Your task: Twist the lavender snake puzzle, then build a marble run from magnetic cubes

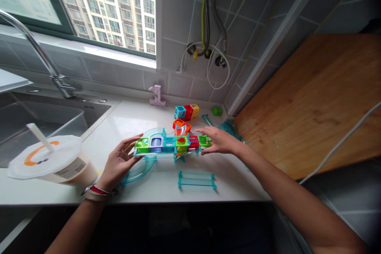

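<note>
A row of translucent coloured cube blocks (171,143) rests on clear teal track pieces in the middle of the white counter (125,121). My left hand (119,162) grips the row's left end at a green block, fingers curled round it. My right hand (218,139) presses the right end, fingers lying along a green and a red block. An orange block (181,125) stands just behind the row. A curved teal track (139,168) lies under and in front of the left end.
A straight teal track piece (197,179) lies near the counter's front edge. Blue, red and yellow cubes (187,112) and a green ball (217,110) sit by the tiled wall. A lidded cup with a straw (50,160) stands at left beside the sink (44,121). A wooden board (312,99) lies at right.
</note>
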Demonstrator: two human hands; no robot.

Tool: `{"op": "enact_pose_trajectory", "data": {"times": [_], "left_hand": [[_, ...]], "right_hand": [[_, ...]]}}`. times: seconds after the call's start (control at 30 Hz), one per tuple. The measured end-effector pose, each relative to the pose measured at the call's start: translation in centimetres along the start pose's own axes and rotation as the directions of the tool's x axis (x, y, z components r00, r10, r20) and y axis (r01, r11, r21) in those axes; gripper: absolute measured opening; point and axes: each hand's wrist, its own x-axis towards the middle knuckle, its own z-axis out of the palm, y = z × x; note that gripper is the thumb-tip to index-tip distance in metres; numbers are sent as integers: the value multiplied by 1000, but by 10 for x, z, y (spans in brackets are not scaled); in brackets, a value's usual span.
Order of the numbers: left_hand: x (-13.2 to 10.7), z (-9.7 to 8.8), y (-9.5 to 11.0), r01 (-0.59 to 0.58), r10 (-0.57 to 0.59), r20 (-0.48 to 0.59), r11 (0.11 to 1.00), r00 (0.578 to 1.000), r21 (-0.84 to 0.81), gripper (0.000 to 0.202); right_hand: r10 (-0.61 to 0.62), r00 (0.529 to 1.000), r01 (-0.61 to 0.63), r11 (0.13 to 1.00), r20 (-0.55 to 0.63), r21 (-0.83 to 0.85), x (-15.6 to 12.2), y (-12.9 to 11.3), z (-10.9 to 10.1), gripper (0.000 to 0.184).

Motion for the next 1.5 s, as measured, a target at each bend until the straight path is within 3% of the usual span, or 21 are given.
{"op": "enact_pose_trajectory", "data": {"times": [0.17,0.5,0.9,1.17,1.5], "left_hand": [[0,0,1,2,-2,-1,1000,1000,-5,53],[0,0,1,7,-7,-9,1000,1000,7,55],[0,-2,-4,16,-17,7,997,1000,70,65],[3,1,-1,-15,18,-41,997,999,77,65],[2,-3,-6,42,-41,-9,995,999,88,67]], "right_hand": [[31,999,-33,998,-35,-54,2,-4,2,79],[3,1000,-3,999,6,-41,0,0,0,87],[9,1000,-8,999,27,-31,0,3,3,80],[9,999,-8,999,39,-31,3,8,3,78],[23,999,-23,999,33,-25,3,5,1,76]]}}
